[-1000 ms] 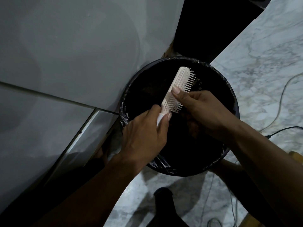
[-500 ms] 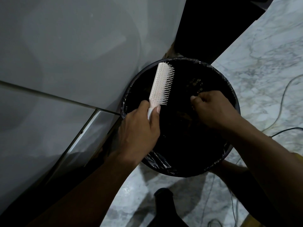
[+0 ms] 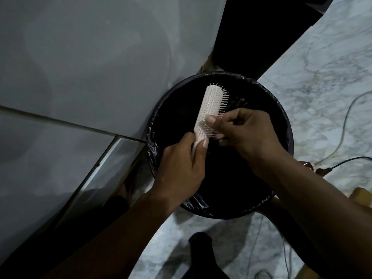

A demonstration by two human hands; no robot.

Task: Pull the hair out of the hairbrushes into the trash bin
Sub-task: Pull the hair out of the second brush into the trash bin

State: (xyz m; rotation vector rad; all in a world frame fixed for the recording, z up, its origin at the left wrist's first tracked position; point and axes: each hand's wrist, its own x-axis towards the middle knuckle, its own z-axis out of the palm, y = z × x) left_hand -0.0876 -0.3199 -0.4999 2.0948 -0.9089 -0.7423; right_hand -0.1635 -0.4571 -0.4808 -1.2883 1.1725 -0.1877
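A white hairbrush (image 3: pixel 211 105) is held over a round black trash bin (image 3: pixel 161 109) lined with a black bag. My left hand (image 3: pixel 181 168) grips the brush's handle from below, head pointing up and away. My right hand (image 3: pixel 245 131) is at the lower bristles, thumb and fingers pinched against them. Any hair between the fingers is too dark to make out. The bin's inside is black; a few pale specks (image 3: pixel 239 101) lie near its far side.
A grey wall panel (image 3: pixel 90 67) rises on the left, touching the bin. Marble floor (image 3: pixel 322 77) spreads to the right with thin cables (image 3: pixel 342 137). A dark bottle-like shape (image 3: pixel 201 250) stands below the bin. A yellow object (image 3: pixel 360 196) shows at the right edge.
My right hand had drawn away from the brush over the bin half a second ago; it has come back to the bristles. The brush has tilted back to the right.
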